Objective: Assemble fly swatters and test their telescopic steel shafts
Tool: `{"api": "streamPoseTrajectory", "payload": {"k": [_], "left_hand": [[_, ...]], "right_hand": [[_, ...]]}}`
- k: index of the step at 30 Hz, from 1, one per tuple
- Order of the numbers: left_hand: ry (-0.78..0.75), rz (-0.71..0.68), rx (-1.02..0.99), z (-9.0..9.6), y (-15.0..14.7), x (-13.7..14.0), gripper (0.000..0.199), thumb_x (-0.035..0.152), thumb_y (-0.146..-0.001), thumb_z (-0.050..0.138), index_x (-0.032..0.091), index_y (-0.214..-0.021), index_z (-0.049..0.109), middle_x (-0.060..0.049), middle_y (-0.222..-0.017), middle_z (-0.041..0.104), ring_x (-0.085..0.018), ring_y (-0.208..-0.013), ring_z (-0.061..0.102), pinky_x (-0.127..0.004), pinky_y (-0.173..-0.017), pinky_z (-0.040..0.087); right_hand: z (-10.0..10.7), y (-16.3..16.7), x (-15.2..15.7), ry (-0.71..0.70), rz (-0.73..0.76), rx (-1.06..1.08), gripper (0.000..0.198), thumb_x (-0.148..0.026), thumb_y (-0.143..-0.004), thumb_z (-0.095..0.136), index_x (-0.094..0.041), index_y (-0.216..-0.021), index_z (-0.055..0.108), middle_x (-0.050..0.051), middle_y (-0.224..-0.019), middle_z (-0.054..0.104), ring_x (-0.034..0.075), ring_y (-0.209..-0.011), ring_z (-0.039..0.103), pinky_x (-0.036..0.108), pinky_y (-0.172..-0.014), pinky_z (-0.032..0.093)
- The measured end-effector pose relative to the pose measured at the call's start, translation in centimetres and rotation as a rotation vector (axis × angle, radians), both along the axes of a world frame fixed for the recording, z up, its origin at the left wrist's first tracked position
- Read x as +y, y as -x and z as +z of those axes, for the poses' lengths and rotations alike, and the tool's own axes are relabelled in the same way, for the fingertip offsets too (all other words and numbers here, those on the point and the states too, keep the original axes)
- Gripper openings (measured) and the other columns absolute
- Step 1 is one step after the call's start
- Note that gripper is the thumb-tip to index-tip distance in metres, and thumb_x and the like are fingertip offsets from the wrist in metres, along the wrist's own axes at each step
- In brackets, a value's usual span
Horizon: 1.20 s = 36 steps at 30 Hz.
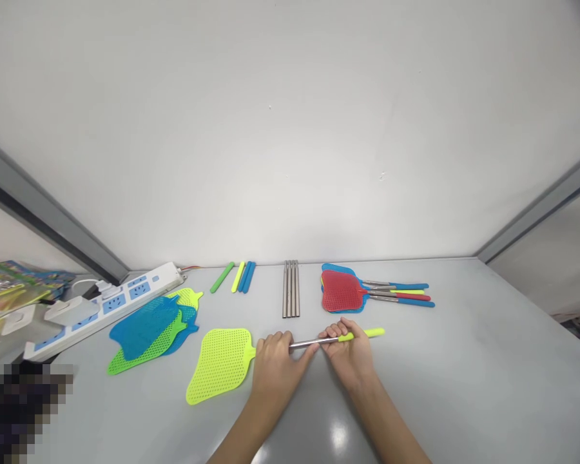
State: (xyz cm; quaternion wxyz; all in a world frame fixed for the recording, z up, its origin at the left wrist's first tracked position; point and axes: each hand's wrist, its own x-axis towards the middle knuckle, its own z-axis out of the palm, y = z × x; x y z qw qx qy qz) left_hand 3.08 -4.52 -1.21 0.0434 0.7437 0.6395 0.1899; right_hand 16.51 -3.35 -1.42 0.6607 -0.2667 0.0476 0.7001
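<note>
A yellow fly swatter (pixel 220 364) lies across the front of the table, its perforated head to the left. My left hand (pixel 276 361) is closed around the neck, where the head meets the metal rod, and hides that joint. Farther right, my right hand (pixel 348 354) grips the rod near the yellow handle sleeve, whose tip sticks out beyond the fingers. Bare metal shows between the two hands. Behind them, several metal rods (pixel 291 290) lie side by side. A pile of swatters with a red one (pixel 342 291) on top rests at the back right.
Loose blue, green and yellow swatter heads (pixel 145 325) overlap at the left. Near the wall are green, yellow and blue handle sleeves (pixel 222 277). A white power strip (pixel 120 303) with plugged-in adapters runs along the left edge, beside colourful plastic packaging (pixel 14 290).
</note>
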Motion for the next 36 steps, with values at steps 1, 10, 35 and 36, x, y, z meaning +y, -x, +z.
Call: {"api": "streamPoseTrajectory", "payload": {"k": [1,10,35,36], "left_hand": [[0.007,-0.006,0.0,0.0,0.0,0.0,0.041,0.054,-0.071,0.036,0.018,-0.06,0.049,-0.004,-0.062,0.054,-0.017,-0.062,0.047,-0.029,-0.063,0.029],[0.021,-0.057,-0.005,0.3,-0.1,0.0,0.04,0.053,-0.071,0.037,0.018,-0.054,0.046,-0.001,-0.054,0.051,-0.016,-0.06,0.045,-0.028,-0.06,0.028],[0.057,-0.046,0.008,0.3,-0.4,0.0,0.039,0.052,-0.072,0.037,0.018,-0.054,0.045,-0.001,-0.058,0.05,-0.017,-0.061,0.044,-0.03,-0.061,0.027],[0.055,-0.049,0.008,0.3,-0.4,0.0,0.038,0.052,-0.072,0.037,0.019,-0.055,0.045,-0.001,-0.058,0.05,-0.017,-0.061,0.044,-0.03,-0.061,0.027]], "right_hand": [[0.0,0.0,0.0,0.006,0.004,0.001,0.027,-0.02,-0.067,0.047,-0.018,-0.051,0.025,-0.006,-0.049,0.029,0.008,-0.046,0.035,0.028,-0.054,0.037],[0.2,0.1,0.1,0.024,-0.009,-0.02,0.028,-0.02,-0.067,0.046,-0.018,-0.052,0.023,-0.007,-0.048,0.025,0.007,-0.043,0.032,0.027,-0.053,0.037],[0.1,0.9,-0.2,-0.01,-0.075,-0.047,0.025,-0.023,-0.07,0.045,-0.018,-0.053,0.026,-0.007,-0.05,0.024,0.007,-0.042,0.029,0.026,-0.048,0.034],[0.0,0.8,-0.2,-0.008,-0.072,-0.04,0.025,-0.022,-0.07,0.045,-0.018,-0.053,0.026,-0.007,-0.05,0.024,0.007,-0.042,0.029,0.025,-0.048,0.034]]}}
